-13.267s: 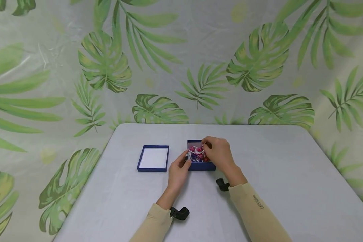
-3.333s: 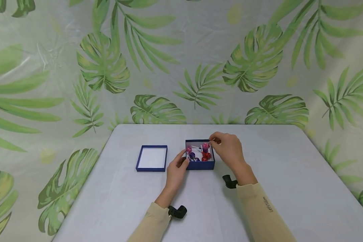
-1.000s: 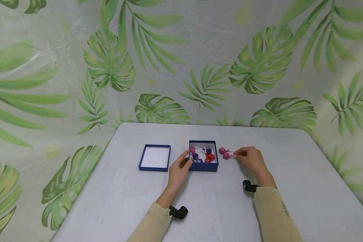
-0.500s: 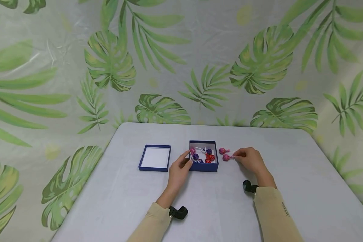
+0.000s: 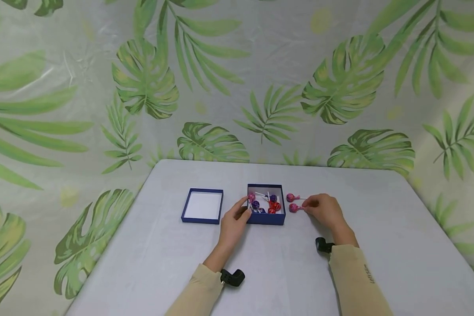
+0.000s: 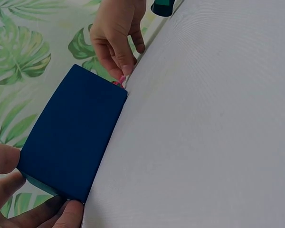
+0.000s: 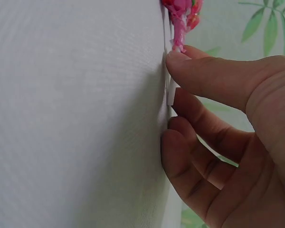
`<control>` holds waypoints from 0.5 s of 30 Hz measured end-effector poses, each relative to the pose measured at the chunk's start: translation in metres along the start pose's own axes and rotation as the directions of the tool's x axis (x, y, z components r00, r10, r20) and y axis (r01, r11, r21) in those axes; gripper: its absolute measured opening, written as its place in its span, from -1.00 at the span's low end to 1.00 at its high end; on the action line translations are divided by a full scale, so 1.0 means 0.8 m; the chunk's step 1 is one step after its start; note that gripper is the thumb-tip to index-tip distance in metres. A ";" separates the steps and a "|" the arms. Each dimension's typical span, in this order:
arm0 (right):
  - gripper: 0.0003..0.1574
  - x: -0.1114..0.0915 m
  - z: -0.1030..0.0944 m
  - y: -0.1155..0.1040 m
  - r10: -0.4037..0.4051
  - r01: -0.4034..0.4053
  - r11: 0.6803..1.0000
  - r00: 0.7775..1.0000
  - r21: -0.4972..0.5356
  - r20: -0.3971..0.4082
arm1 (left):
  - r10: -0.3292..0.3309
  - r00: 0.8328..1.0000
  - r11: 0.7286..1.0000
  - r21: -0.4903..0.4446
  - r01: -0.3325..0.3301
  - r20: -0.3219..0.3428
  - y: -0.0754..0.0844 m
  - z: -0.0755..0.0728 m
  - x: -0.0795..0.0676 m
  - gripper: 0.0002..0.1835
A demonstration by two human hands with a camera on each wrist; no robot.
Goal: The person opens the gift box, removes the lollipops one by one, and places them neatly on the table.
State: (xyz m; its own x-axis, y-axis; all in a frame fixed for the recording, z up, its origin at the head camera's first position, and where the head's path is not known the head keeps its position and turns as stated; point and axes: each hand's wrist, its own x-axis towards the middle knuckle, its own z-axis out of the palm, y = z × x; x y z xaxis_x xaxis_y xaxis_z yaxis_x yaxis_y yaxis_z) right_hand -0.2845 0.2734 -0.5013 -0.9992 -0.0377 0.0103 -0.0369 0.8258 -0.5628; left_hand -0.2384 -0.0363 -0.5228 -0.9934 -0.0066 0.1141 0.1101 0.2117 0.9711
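My left hand [image 5: 234, 221] grips the left side of an open blue box [image 5: 266, 218], thumb and fingers at its near left corner in the left wrist view. Inside the box lie several wrapped lollipops, purple, red and pink, such as a red lollipop [image 5: 275, 206]. Right of the box, my right hand [image 5: 324, 211] pinches the white stick of a pink lollipop [image 5: 293, 208] lying on the table. Just beyond it lies a second pink lollipop [image 5: 290, 198], roughly parallel, its head also toward the box. In the right wrist view, thumb and finger close on the stick [image 7: 171, 92].
A shallow blue lid [image 5: 200, 221] with a white inside lies left of the box. Both stand on a white-covered table [image 5: 284, 272]. Behind it hangs a leaf-printed curtain [image 5: 217, 87]. Each wrist wears a black camera, like the left wrist camera [image 5: 233, 278].
My right hand has gone from inside the box to the table at its right, where two pink lollipops now lie. Lately it has drawn the nearer one slightly toward me and left. Left hand stays.
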 end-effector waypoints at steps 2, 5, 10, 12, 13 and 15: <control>-0.95 0.000 -0.001 -0.001 0.006 -0.006 1.000 1.000 -0.004 -0.006 | 0.003 1.000 1.000 -0.002 -0.003 0.001 0.000 0.000 0.001 -0.52; -0.95 0.000 -0.001 -0.001 0.011 -0.012 1.000 1.000 -0.006 -0.011 | 0.003 1.000 1.000 0.002 -0.003 0.004 0.000 0.000 0.001 -0.52; -0.96 0.000 -0.001 -0.001 0.004 -0.004 1.000 1.000 -0.015 -0.011 | 0.004 1.000 1.000 0.003 -0.004 0.006 -0.001 0.000 0.001 -0.53; -0.96 0.000 -0.001 -0.001 0.003 -0.004 1.000 1.000 -0.015 -0.011 | 0.007 1.000 1.000 -0.004 -0.007 0.006 -0.002 0.000 0.001 -0.53; -0.96 0.000 0.000 -0.001 0.006 -0.006 1.000 1.000 -0.015 -0.010 | 0.009 1.000 1.000 -0.006 -0.009 0.006 -0.002 0.000 0.001 -0.53; -0.96 0.000 0.000 -0.002 0.013 -0.013 1.000 1.000 -0.016 -0.007 | 0.012 1.000 1.000 -0.010 -0.012 0.005 -0.003 0.000 0.001 -0.54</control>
State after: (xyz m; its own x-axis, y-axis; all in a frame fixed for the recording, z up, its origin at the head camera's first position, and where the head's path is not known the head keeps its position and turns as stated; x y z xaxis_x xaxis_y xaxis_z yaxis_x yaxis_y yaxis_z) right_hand -0.2843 0.2722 -0.5003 -0.9997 -0.0229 0.0086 -0.0239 0.8349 -0.5499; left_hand -0.2399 -0.0365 -0.5251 -0.9922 0.0012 0.1244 0.1221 0.2015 0.9718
